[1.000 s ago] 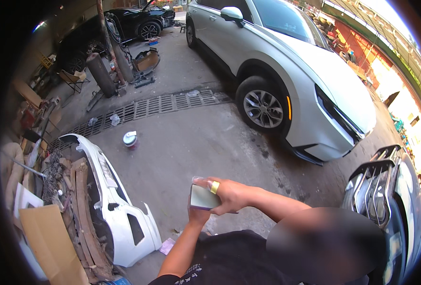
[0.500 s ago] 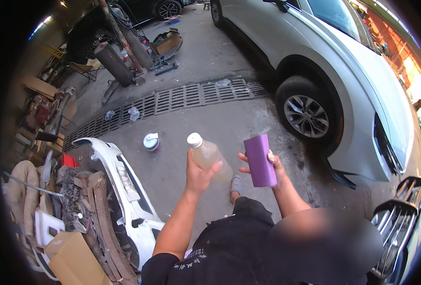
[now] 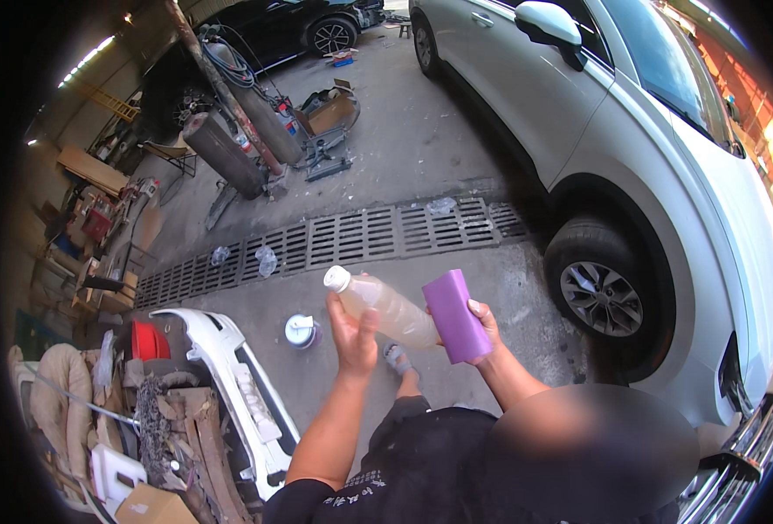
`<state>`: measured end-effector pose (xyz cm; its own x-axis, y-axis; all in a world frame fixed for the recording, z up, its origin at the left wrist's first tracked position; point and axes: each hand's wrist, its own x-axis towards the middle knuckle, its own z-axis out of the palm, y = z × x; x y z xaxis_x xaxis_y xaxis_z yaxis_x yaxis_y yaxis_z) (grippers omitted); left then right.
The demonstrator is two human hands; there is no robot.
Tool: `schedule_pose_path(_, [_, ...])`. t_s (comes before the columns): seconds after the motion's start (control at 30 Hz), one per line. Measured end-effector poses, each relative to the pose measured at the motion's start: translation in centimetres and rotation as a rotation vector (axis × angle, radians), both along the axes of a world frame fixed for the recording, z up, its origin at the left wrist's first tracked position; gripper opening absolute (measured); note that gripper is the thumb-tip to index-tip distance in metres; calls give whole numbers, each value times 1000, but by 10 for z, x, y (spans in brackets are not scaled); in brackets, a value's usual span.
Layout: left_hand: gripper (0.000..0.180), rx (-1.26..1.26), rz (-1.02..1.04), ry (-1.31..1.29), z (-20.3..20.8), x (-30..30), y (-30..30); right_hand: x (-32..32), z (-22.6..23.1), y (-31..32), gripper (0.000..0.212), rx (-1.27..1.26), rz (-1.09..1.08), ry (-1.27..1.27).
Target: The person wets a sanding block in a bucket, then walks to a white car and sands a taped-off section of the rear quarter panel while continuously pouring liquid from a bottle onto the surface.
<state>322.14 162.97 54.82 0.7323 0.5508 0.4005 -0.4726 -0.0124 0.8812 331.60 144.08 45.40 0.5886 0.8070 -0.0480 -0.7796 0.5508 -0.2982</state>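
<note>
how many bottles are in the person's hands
1: the white-capped plastic bottle in the left hand; the right hand holds a purple block instead. No other seems hidden there.

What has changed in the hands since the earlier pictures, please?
The right hand now holds the purple block, purple side showing; at first both hands met at it, its pale face showing. The left hand holds a translucent bottle, tipped flatter since the second picture, base nearer the block. The white car, white bumper and lidded cup stayed in place; the view shifted.
</note>
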Motion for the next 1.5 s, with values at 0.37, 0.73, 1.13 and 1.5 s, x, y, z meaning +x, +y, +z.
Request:
schedule_pose_path(0.37, [31, -96, 172, 68, 19, 243, 165, 202, 26, 159, 76, -208, -164, -195])
schedule_pose_path(0.73, [34, 48, 42, 79, -2, 473, 251, 401, 15, 246, 73, -221, -300, -138])
schedule_pose_path(1.13, [41, 347, 97, 83, 21, 730, 361, 740, 40, 272, 76, 104, -148, -137])
schedule_pose_path(1.5, [24, 214, -14, 131, -44, 1009, 483, 1015, 50, 403, 99, -574, -322, -730])
